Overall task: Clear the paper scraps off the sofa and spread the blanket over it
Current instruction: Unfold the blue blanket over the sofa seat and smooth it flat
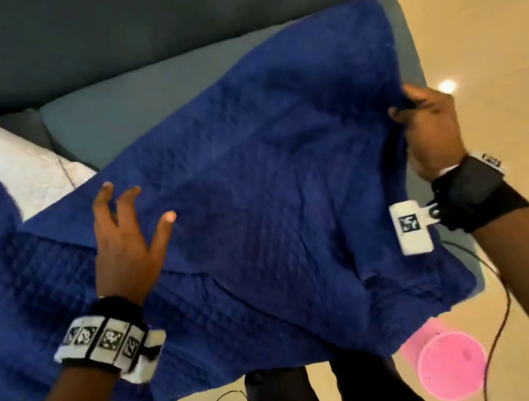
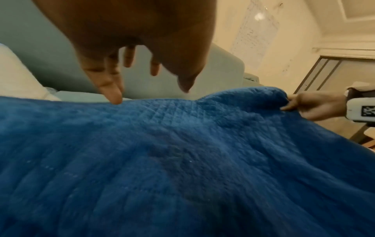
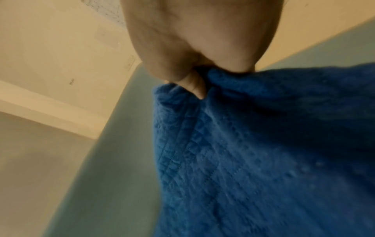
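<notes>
A dark blue quilted blanket lies across the grey-blue sofa, draped over the seat's front edge. My left hand hovers over the blanket with fingers spread and straight; in the left wrist view the left hand hangs just above the blanket. My right hand pinches the blanket's right edge near the sofa's right end; the right wrist view shows the right hand curled round a fold of the blanket. No paper scraps are visible.
A white quilted cushion lies on the seat at the left, partly under the blanket. A pink round bin stands on the cream floor at the lower right. Black cables trail near my legs.
</notes>
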